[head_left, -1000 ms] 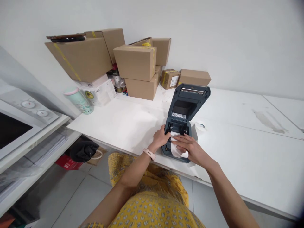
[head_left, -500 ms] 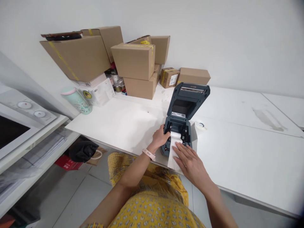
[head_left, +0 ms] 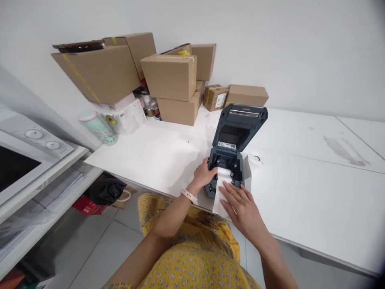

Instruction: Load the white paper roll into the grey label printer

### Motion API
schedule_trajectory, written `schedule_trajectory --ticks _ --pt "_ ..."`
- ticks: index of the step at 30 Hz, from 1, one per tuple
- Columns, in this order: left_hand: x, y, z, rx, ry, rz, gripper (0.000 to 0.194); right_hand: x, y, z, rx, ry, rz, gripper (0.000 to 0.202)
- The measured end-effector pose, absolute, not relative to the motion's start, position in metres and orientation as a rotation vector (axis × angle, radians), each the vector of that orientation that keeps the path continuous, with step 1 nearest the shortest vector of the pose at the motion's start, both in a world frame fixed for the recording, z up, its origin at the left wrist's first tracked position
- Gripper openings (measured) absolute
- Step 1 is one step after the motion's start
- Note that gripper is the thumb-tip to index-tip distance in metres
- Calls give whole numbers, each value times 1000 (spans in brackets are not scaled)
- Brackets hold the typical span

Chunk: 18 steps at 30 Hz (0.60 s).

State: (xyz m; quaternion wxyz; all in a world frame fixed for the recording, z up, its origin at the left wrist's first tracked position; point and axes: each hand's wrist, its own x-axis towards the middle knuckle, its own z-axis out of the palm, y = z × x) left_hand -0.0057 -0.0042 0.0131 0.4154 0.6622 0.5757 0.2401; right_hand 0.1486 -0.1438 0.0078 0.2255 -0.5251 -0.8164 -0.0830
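Observation:
A dark blue-grey label printer (head_left: 215,153) stands at the table's front edge with its lid tilted up and back. A strip of white label paper (head_left: 221,195) runs from inside the printer over its front and hangs past the table edge. My left hand (head_left: 203,176) grips the printer's left side, its thumb hooked over the wall near the paper and its fingers mostly hidden. Stretched out flat, the fingers of my right hand (head_left: 242,204) rest on the paper strip and the printer's front right part. A white tape-like roll (head_left: 255,159) lies right beside the printer.
Cardboard boxes (head_left: 168,78) are stacked at the back left, with smaller cartons (head_left: 215,97) along the wall. A mint tumbler (head_left: 98,127) leans by a white box (head_left: 128,119). On the left, a microwave (head_left: 33,148) sits on a shelf. The white table (head_left: 303,192) extends right.
Both hands keep nearly the same place at the printer and the paper strip. The whole view has shifted very slightly.

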Motion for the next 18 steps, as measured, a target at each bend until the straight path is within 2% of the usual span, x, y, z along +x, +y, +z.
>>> schedule_trajectory --ticks 6,10,13,15,18 --pt "-9 -10 9 1573 1361 669 61 150 -146 8 -1433 -2218 -111 38" --pt "-19 -46 -2 1396 1164 855 88 164 -145 23 -1318 -2063 182 32" --pt "-28 -77 -12 1305 1098 863 106 186 -120 49 -1367 -1589 212 27" --pt "-32 -91 -14 1268 1098 848 112 203 -86 70 -1428 -1270 78 33" --pt "-35 -99 -15 1243 1100 841 115 224 -16 101 -1262 -1113 232 52"
